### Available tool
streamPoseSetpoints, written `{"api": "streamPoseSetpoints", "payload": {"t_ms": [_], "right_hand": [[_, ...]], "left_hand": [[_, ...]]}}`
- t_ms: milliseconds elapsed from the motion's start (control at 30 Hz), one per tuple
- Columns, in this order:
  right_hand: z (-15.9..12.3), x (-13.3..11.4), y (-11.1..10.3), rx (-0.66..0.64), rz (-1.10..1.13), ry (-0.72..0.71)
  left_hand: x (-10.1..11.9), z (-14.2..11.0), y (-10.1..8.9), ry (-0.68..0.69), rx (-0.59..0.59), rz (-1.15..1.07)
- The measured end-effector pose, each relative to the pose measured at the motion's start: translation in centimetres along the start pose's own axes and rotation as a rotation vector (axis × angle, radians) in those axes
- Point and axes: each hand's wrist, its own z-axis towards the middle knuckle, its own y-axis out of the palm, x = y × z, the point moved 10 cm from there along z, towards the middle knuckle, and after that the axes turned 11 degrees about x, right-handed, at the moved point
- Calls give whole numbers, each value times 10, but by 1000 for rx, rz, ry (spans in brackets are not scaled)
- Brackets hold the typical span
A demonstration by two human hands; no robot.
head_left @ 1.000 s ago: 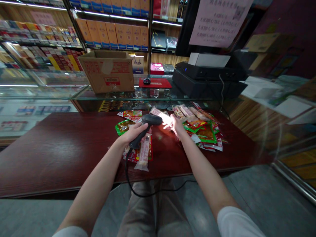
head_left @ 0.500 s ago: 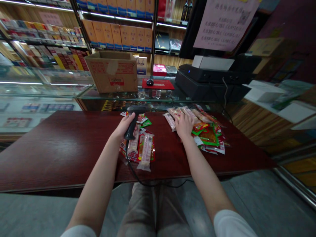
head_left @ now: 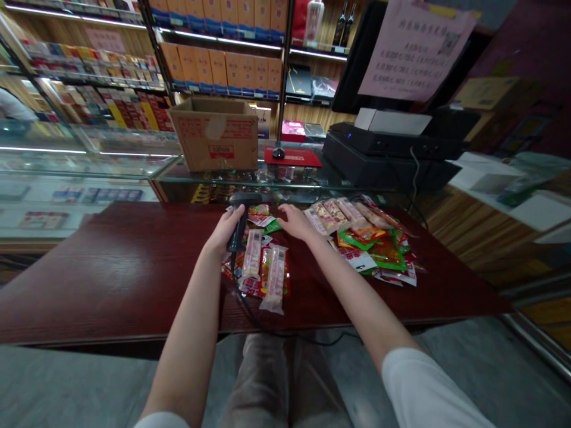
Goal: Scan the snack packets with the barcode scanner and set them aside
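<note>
My left hand [head_left: 224,230] is wrapped round the grip of a black barcode scanner [head_left: 239,229], whose cable drops over the counter's front edge. Just right of it lies a loose group of snack packets: a green-edged packet [head_left: 273,226], a clear-wrapped nougat-like bar [head_left: 253,252], and a second wrapped bar [head_left: 275,276] on red packets. My right hand [head_left: 297,222] is over the counter beside the green-edged packet, fingers apart, with nothing visible in it. To its right is a pile of wrapped bars [head_left: 331,215] and red-and-green snack packets [head_left: 387,252].
The dark red wooden counter [head_left: 134,267] spans the front. Behind it, an open cardboard box [head_left: 218,139] and a red mat [head_left: 292,157] with a mouse sit on a glass case. A black machine [head_left: 383,154] and a monitor stand at right. Stocked shelves line the back.
My right hand has moved left, off the wrapped bars in the right pile to near the green-edged packet. My left hand still holds the scanner. The view has shifted slightly.
</note>
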Motion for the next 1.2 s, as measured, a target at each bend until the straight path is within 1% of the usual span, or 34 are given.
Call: {"api": "streamPoseSetpoints", "payload": {"t_ms": [67, 133, 200, 300, 367, 433, 500, 600, 667, 767, 867, 933, 1000, 1033, 1067, 1133, 1200], "right_hand": [[24, 0, 36, -124, 73, 104], [41, 5, 60, -165, 83, 194], [52, 5, 73, -165, 51, 176], [53, -2, 81, -176, -19, 47], [47, 0, 78, -175, -52, 22], [41, 6, 72, -171, -63, 28], [33, 14, 63, -184, -65, 46], [18, 26, 50, -243, -78, 52], [6, 31, 42, -272, -102, 27], [-10, 32, 28, -238, -175, -42], [-25, 28, 23, -216, -228, -94], [-33, 26, 20, -192, -210, -98], [-37, 31, 12, -123, -81, -32], [-38, 38, 6, -66, 35, 41], [-39, 47, 0, 0, 186, 131], [-44, 68, -8, 127, 573, 328], [-49, 82, -4, 177, 997, 488]], "left_hand": [[1, 0, -2, -1, 5, -1], [2, 1, -6, -4, 25, -4], [4, 2, -11, -8, 44, -18], [5, 4, -20, -19, 80, -50], [5, 5, -24, -30, 101, -66], [3, 6, -24, -39, 104, -69], [3, 6, -21, -39, 92, -60], [4, 4, -14, -4, 67, -43], [4, 2, -7, 7, 39, -27], [2, -3, 1, -6, 11, -3], [0, -7, 8, -20, -7, 11], [-2, -9, 12, -38, -12, 19], [-4, -11, 14, -50, -21, 23], [-4, -11, 15, -49, -28, 22], [-4, -12, 17, -49, -43, 19], [-5, -15, 24, -59, -107, 11], [-7, -21, 34, -79, -192, 7]]}}
